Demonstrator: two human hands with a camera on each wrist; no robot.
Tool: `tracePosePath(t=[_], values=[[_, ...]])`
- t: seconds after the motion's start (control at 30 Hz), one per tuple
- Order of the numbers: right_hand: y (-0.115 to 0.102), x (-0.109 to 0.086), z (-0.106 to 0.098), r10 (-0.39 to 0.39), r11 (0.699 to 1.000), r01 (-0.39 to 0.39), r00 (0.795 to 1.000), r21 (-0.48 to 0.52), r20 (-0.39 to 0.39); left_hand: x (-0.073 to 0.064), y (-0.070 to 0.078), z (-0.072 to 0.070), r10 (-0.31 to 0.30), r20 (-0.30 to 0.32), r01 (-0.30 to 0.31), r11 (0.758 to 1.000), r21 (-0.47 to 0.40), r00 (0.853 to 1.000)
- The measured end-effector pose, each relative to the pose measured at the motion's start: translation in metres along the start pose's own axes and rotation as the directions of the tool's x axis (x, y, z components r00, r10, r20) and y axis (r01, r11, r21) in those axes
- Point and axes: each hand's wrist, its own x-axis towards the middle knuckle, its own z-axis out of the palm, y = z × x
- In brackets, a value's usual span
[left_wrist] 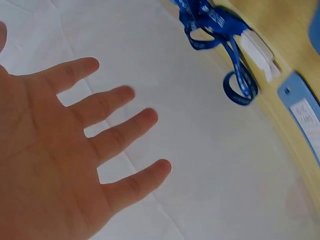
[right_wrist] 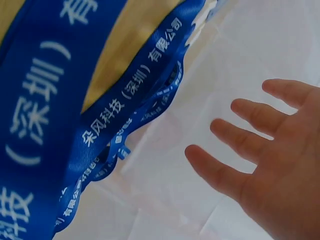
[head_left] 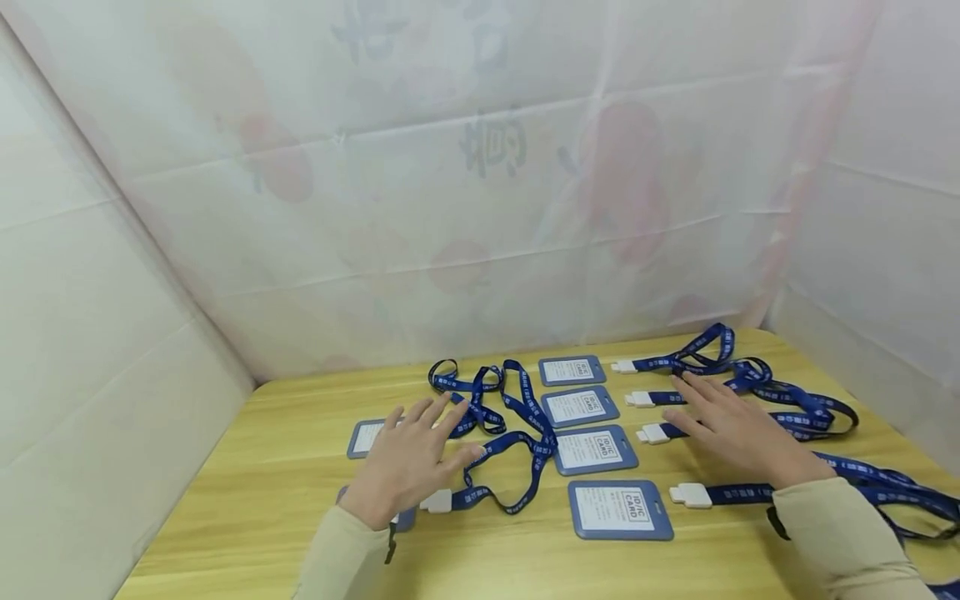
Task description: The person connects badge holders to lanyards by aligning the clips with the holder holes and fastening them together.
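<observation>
Two hands, the left hand [head_left: 408, 462] and the right hand [head_left: 738, 429], are held over the wooden table [head_left: 487, 558] from where I stand, fingers spread with gaps between them and palms bare. Below the left one, two badge holders are partly covered: the farther badge [head_left: 365, 438] sticks out beside its fingers, the nearer badge [head_left: 406, 522] shows only a little past its wrist. A white clip [head_left: 437, 502] lies just beside that wrist, on a blue strap [head_left: 532, 479] curling to the right; another blue strap lies looped near the fingertips. Under and around the right hand, more blue straps [head_left: 802, 417] with white lettering lie bunched toward the table's right side, their four white clips [head_left: 690, 496] all pointing left. Between the hands, four blue-framed cards [head_left: 621, 509] run in a column from the far edge toward the person (the nearest plainly reads "ID/IC CARD"), each with a clip just off its right end. Pale sleeves [head_left: 840, 533] cover both forearms. Beyond the table hangs a whitish cloth [head_left: 420, 208] with faint reddish blotches, and more pale sheeting [head_left: 82, 333] closes in the sides.
</observation>
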Motion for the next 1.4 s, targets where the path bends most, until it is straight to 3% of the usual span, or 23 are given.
tracePosePath(t=[0.27,0.43,0.6,0.77,0.87,1.13,1.27,1.4], values=[[-0.004,-0.002,0.000,-0.047,0.997,0.046,0.999,-0.062,-0.025,0.005,0.011,0.004,0.104,-0.040,-0.098,0.988,0.122,0.994],[-0.003,-0.004,-0.002,-0.078,0.994,0.077,0.997,-0.081,-0.011,0.007,0.016,0.007,0.173,-0.080,-0.159,0.975,0.154,0.982],[-0.008,-0.005,-0.004,-0.139,0.990,0.139,0.990,-0.014,0.015,0.008,0.020,0.009,0.248,-0.132,-0.222,0.958,0.183,0.960],[-0.011,-0.006,-0.008,-0.204,0.979,0.203,0.979,0.021,0.013,0.010,0.024,0.010,0.280,-0.154,-0.248,0.949,0.196,0.948],[-0.012,-0.007,-0.009,-0.209,0.978,0.208,0.978,0.017,0.010,0.011,0.025,0.012,0.298,-0.146,-0.270,0.946,0.180,0.943],[-0.012,-0.009,-0.008,-0.227,0.974,0.227,0.974,0.013,0.013,0.009,0.028,0.018,0.283,-0.082,-0.270,0.952,0.143,0.956],[-0.011,-0.010,-0.008,-0.211,0.977,0.211,0.977,0.020,0.042,0.013,0.034,0.018,0.309,-0.076,-0.298,0.946,0.123,0.948],[-0.008,-0.013,-0.009,-0.210,0.977,0.208,0.975,0.033,0.076,0.019,0.044,0.018,0.359,-0.065,-0.348,0.928,0.133,0.931]])
